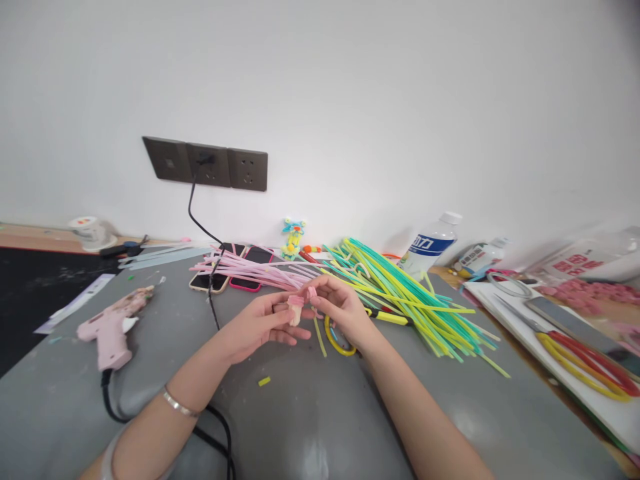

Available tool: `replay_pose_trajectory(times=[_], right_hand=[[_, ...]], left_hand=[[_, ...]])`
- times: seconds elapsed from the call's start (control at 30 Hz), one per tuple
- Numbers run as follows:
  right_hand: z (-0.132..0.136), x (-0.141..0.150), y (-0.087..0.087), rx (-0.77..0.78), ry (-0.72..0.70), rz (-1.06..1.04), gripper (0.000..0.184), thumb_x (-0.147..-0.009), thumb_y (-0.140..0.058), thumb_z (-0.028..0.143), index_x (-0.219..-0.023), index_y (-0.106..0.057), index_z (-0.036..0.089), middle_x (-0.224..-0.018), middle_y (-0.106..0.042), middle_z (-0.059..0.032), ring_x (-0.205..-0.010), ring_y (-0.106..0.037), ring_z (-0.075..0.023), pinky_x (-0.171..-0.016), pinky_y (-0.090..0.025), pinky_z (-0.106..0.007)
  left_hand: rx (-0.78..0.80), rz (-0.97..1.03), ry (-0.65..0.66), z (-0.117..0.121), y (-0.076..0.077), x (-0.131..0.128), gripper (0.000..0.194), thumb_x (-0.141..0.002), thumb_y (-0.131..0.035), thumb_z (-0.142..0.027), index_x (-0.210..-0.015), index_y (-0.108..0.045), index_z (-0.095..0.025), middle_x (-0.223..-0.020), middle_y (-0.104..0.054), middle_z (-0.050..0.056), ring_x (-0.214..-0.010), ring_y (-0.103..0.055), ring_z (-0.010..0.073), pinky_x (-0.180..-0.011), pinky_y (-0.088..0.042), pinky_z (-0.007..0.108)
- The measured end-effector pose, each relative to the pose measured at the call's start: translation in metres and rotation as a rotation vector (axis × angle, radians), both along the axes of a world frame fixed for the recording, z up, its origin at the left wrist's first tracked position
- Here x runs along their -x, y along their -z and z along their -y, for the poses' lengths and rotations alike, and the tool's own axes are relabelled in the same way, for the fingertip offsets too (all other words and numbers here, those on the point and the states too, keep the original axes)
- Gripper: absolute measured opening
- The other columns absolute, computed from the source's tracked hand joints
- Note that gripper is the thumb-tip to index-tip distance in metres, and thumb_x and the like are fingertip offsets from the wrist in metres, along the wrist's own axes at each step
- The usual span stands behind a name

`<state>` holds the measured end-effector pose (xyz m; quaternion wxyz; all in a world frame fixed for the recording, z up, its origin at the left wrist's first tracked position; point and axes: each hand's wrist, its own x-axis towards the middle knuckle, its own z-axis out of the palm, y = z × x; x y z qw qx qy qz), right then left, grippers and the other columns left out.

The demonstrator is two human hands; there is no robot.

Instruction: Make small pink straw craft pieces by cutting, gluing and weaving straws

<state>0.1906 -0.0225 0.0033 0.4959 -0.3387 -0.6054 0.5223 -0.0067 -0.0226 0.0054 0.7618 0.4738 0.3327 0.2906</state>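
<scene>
My left hand holds a small pink-and-cream piece, apparently made of pipe cleaners, between thumb and fingers. Close beside it, my right hand pinches a small curled pink pipe-cleaner piece. The two pieces are almost touching; whether they are joined I cannot tell. Below my right hand lie scissors with a yellow handle, partly covered by the hand. Pink pipe cleaners lie in a loose bundle just behind my hands. A tiny yellow-green scrap rests on the grey table in front.
A pink glue gun lies at the left, its black cord crossing under my left forearm. Green and yellow pipe cleaners spread at the right, near a bottle. Two phones and a small blue-yellow figure are at the back; red-yellow scissors lie far right.
</scene>
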Motion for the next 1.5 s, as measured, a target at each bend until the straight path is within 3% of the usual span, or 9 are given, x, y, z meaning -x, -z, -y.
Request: replay_pose_trajectory(times=[0.23,0.4,0.53,0.8,0.97,1.23,1.5], right_hand=[[0.0,0.0,0.0,0.007,-0.007,0.004,0.024,-0.085,-0.072,0.043,-0.092,-0.066,0.02,-0.09,-0.07,-0.0051,-0.081,-0.063,-0.0169,-0.071,-0.052,-0.029],[-0.001,-0.002,0.0,-0.002,-0.011,-0.017,0.023,-0.085,-0.072,0.041,-0.092,-0.066,0.021,-0.09,-0.07,-0.0045,-0.085,-0.064,-0.0166,-0.076,-0.051,-0.029],[-0.002,-0.006,0.002,0.035,0.042,0.009,0.023,-0.085,-0.072,0.043,-0.091,-0.065,0.022,-0.091,-0.07,-0.0043,-0.081,-0.062,-0.016,-0.064,-0.05,-0.025],[-0.004,-0.01,0.004,0.053,0.009,0.012,0.025,-0.084,-0.072,0.044,-0.091,-0.063,0.021,-0.086,-0.066,-0.0033,-0.074,-0.059,-0.0143,-0.051,-0.043,-0.021],[-0.003,-0.008,0.003,0.029,0.007,0.035,0.027,-0.083,-0.072,0.046,-0.091,-0.064,0.021,-0.086,-0.065,-0.0032,-0.075,-0.058,-0.0148,-0.053,-0.043,-0.022],[-0.004,-0.009,0.005,0.045,-0.014,0.015,0.024,-0.084,-0.072,0.042,-0.091,-0.063,0.021,-0.084,-0.064,-0.0017,-0.069,-0.056,-0.0127,-0.053,-0.041,-0.022],[-0.004,-0.009,0.003,0.044,-0.072,-0.008,0.026,-0.081,-0.076,0.041,-0.088,-0.064,0.019,-0.086,-0.066,-0.0031,-0.073,-0.059,-0.0139,-0.063,-0.048,-0.025]], left_hand=[[-0.05,-0.035,-0.002,0.001,0.0,-0.002,0.036,-0.086,-0.072,-0.034,-0.118,-0.066,-0.02,-0.113,-0.073,0.012,-0.103,-0.071,0.0226,-0.084,-0.054,0.03],[-0.019,-0.026,-0.066,0.001,-0.001,-0.003,0.037,-0.081,-0.077,-0.034,-0.112,-0.065,-0.018,-0.113,-0.073,0.013,-0.095,-0.07,0.0202,-0.07,-0.053,0.025],[-0.002,-0.003,-0.08,-0.001,-0.002,-0.003,0.032,-0.081,-0.076,-0.03,-0.109,-0.068,-0.017,-0.116,-0.072,0.013,-0.087,-0.07,0.016,-0.061,-0.05,0.02],[0.119,0.04,-0.05,-0.002,-0.001,0.0,0.027,-0.084,-0.075,-0.029,-0.108,-0.072,-0.018,-0.109,-0.075,0.01,-0.09,-0.073,0.0177,-0.073,-0.055,0.022],[0.125,0.065,0.009,-0.002,0.001,-0.001,0.031,-0.087,-0.071,-0.032,-0.115,-0.07,-0.018,-0.117,-0.073,0.014,-0.095,-0.073,0.0205,-0.076,-0.055,0.025],[0.1,0.05,-0.003,-0.001,-0.002,-0.001,0.03,-0.083,-0.076,-0.031,-0.108,-0.068,-0.016,-0.112,-0.072,0.012,-0.091,-0.073,0.0189,-0.07,-0.054,0.022],[0.079,-0.003,0.006,0.0,-0.002,-0.002,0.034,-0.075,-0.082,-0.031,-0.103,-0.067,-0.018,-0.105,-0.072,0.009,-0.09,-0.074,0.0216,-0.067,-0.055,0.024]])
